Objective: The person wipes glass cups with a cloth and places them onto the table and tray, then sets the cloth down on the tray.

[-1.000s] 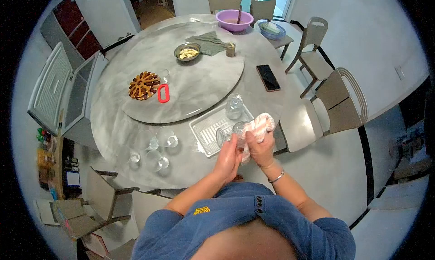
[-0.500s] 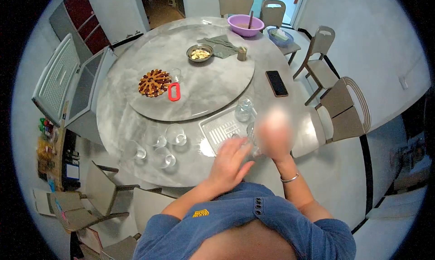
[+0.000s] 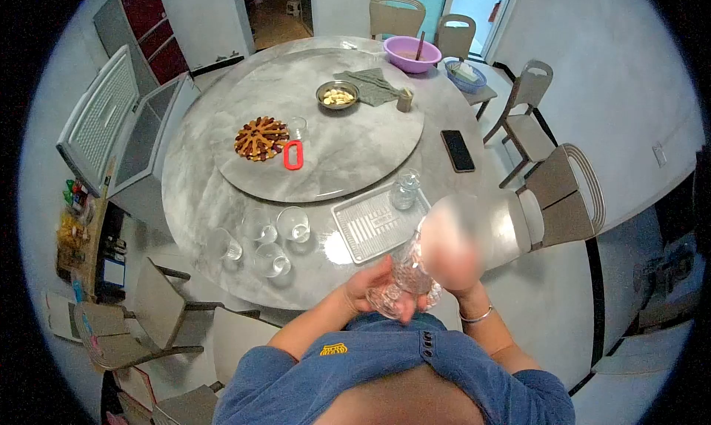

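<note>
A clear, patterned glass vessel (image 3: 412, 269) is held close to my body, above the table's near edge. My left hand (image 3: 370, 287) cups its lower part, with fingertips showing through and beyond the glass. On its upper right side is my right hand (image 3: 453, 256), closed around it and partly blurred. Whether this is one piece or more than one, I cannot tell. Just beyond lies a white slotted tray (image 3: 357, 236) on the table, with another clear glass piece (image 3: 406, 189) upright at its far right corner. Several clear glasses, including one glass (image 3: 293, 225), stand to the left.
On the round marble table's turntable (image 3: 326, 165) are a brown lattice trivet (image 3: 261, 138), a red-framed item (image 3: 294, 155), a metal bowl (image 3: 337, 96) of pale pieces and a grey cloth (image 3: 374, 85). A phone (image 3: 458, 151) and purple basin (image 3: 412, 54) sit right. Chairs surround it.
My left hand has moved down and come under the glass vessel. The vessel has been drawn off the tray area toward my body, with my right hand on it. The view has shifted slightly.
</note>
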